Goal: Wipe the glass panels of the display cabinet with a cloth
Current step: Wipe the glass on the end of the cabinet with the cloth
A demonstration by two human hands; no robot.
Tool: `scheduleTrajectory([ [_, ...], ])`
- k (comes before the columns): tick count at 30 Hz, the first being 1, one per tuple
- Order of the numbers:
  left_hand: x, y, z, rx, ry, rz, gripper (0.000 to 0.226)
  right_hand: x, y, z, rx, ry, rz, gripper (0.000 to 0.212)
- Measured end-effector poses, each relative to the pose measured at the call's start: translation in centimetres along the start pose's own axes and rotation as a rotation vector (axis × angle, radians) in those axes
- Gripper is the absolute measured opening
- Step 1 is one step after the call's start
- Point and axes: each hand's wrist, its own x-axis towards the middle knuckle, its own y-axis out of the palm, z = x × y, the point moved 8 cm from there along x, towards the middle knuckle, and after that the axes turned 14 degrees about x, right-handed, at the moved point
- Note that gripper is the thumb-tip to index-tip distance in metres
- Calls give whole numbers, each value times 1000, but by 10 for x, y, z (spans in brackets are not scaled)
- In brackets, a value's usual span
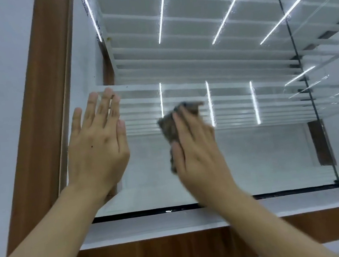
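Two hands up against one glass panel (253,156), cloth (171,126) under the right one.

I see my right hand (196,146) clamped on the bunched grey-brown cloth, pressing it to the pane near its middle. My left hand (98,143) lies flat and spread, holding nothing, beside the brown wooden frame (39,101). Most unwiped-looking glass stretches rightward toward the vertical seam (305,73), so I judge the right hand is nearer for that sweep.
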Motion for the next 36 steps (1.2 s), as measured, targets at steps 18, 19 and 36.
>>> scheduleTrajectory([
  [18,-3,4,1,-25,4,6,57,15,-6,-13,4,109,-77,59],
  [19,-3,4,1,-31,3,5,57,41,-9,-16,11,166,-143,59],
  [36,-1,2,8,13,77,31,56,42,34,36,70,61,-44,58],
])
